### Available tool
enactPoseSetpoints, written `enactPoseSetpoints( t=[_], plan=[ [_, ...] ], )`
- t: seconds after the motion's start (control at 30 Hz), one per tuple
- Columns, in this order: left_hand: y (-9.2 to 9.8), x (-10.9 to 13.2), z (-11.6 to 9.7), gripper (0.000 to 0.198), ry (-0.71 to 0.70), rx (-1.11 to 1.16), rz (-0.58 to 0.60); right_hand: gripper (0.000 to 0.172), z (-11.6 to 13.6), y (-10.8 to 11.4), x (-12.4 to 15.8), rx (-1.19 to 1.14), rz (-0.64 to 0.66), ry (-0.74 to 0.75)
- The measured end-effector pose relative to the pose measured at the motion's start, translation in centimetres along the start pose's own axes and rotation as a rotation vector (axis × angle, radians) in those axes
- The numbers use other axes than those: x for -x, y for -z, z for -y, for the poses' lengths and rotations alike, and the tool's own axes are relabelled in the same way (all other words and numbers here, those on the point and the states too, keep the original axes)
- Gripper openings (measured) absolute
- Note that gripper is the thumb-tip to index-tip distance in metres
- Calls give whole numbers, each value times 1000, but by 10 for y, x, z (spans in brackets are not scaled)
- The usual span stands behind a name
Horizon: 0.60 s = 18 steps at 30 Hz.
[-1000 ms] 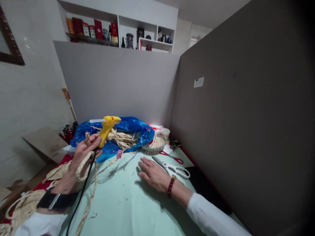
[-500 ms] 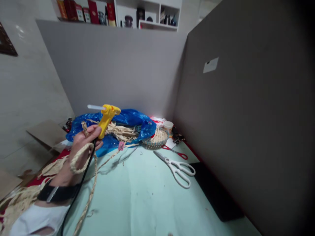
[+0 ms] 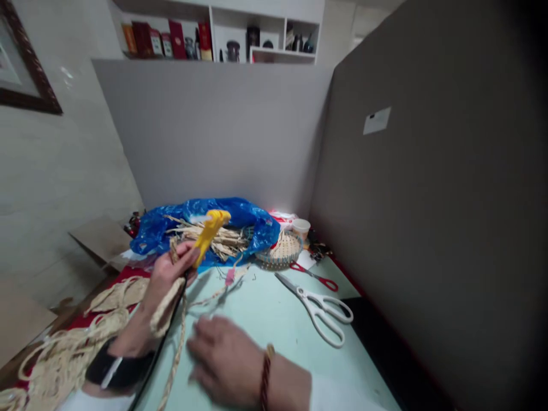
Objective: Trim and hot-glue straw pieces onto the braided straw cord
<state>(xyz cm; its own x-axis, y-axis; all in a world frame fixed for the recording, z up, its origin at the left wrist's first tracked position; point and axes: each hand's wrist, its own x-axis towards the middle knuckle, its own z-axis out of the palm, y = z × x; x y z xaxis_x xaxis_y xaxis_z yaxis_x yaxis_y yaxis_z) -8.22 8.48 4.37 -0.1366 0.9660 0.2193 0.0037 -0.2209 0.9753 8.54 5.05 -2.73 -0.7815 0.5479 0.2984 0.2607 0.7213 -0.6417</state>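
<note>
Clearly, the yellow hot glue gun [image 3: 209, 231] is up in the left hand [image 3: 173, 274], above the left part of the desk [image 3: 257, 308], with its thumb and fingers pinching the handle. A braided straw cord [image 3: 176, 354] is caught in the same hand: a short end stands up behind the thumb, a loop hangs at the wrist, and a length runs down toward the desk's near edge beside the black power cable [image 3: 165, 337].

The right hand [image 3: 229, 357] is blurred, palm down over the near part of the desk, just right of the cord; its fingers are loosely bent, the thumb apart from them. Whether it touches the desk, I cannot tell.

Beyond the hands, a pink clip [image 3: 230, 277] lies before the blue plastic bag [image 3: 265, 228], which holds dry straw strips [image 3: 226, 242] along the far edge. A woven basket [image 3: 280, 254] and a paper cup [image 3: 301, 227] stand near the far right corner. Red-handled scissors [image 3: 329, 283] and white-handled scissors [image 3: 314, 305] lie toward the right edge. Braided straw [image 3: 64, 357] is heaped along the left edge.
</note>
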Motion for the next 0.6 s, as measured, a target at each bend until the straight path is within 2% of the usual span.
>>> enactPoseSetpoints(
  t=[0.03,0.1,0.2,0.27,0.33,0.43,0.53,0.6],
  plan=[
    [1,2,4,37,11,-31,1,28,3,-4,5,-88,21,19],
    [0,7,12,37,20,-101,-15,26,8,-5,20,-231,-18,-3],
    [-11,19,23,36,1,-208,-94,27,7,12,30,-403,-126,-101],
    [-22,29,28,33,-21,-275,-152,27,3,30,21,-574,-310,-236],
    [-35,39,31,25,-62,-327,-190,27,-2,44,5,-650,-444,-258],
    [-52,50,29,12,-123,-344,-193,27,-6,53,-17,-764,-516,-264],
    [-59,54,23,20,-129,-298,-161,30,-5,52,-25,-862,-571,-282],
    [-58,53,19,20,-114,-244,-153,32,-5,53,-23,-911,-607,-288]
  ],
)
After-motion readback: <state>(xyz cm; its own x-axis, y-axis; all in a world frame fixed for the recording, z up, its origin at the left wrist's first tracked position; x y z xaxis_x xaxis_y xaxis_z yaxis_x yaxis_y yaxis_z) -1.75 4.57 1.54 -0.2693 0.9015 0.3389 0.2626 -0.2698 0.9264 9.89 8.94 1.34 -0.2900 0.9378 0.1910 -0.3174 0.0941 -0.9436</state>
